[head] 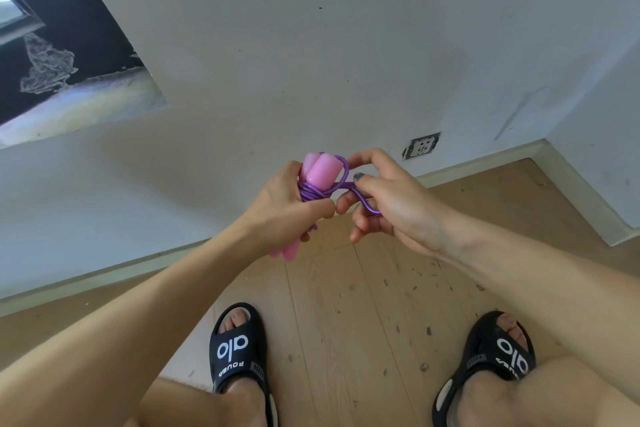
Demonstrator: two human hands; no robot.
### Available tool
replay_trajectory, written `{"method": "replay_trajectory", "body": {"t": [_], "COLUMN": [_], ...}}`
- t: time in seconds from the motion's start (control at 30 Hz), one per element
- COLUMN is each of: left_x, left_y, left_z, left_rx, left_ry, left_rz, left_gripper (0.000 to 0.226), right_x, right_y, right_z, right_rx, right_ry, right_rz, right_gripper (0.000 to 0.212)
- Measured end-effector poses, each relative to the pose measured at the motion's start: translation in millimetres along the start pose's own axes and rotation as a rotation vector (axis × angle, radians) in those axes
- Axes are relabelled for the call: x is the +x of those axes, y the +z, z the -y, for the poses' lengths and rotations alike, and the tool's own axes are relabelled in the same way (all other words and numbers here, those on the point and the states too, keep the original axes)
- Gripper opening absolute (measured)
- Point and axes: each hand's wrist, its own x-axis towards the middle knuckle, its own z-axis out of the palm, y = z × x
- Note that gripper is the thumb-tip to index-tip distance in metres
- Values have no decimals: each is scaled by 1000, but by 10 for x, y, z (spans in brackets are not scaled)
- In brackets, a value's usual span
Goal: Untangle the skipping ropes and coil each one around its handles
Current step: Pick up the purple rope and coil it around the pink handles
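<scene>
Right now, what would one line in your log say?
left hand: grips pink handles | purple rope: mostly coiled round handles | right hand: pinches last loop | stage: finishing wrap

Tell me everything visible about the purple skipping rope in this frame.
The skipping rope is a glossy purple plastic-looking cord with two pink handles held side by side. Most of the cord is wound in tight turns around the handles, gripped in the left hand. One loose loop runs right, pinched by the right hand. The handles' lower ends poke out below the left hand.
</scene>
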Motion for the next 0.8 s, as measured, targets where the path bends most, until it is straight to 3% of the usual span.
{"method": "replay_trajectory", "body": {"t": [0.1,0.3,0.37,0.47,0.53,0.63,0.7,0.8], "left_x": [6,-30,-39,-54,-68,-83,-87,-86], "left_y": [-71,-191,-201,-196,-188,-177,-191,-206], "left_z": [-16,46,53,59,74,86,94,86], "left_rx": [-135,-397,-492,-561,-585,-637,-668,-665], "left_ry": [-30,-68,-96,-112,-117,-135,-131,-108], "left_rz": [47,252,301,347,386,431,455,457], "left_gripper": [39,22,24,30,33,32,32,29], "right_x": [-28,-55,-71,-79,-68,-69,-77,-80], "right_y": [-22,-227,-218,-100,-37,-55,-76,-75], "right_z": [51,208,226,166,136,130,159,205], "right_rx": [143,401,212,-235,-368,-554,-561,-263], "right_ry": [27,64,-34,-278,-405,-478,-446,-315], "right_rz": [108,372,361,148,30,-63,-53,130], "right_gripper": [15,36,27,21,11,15,6,18]}}
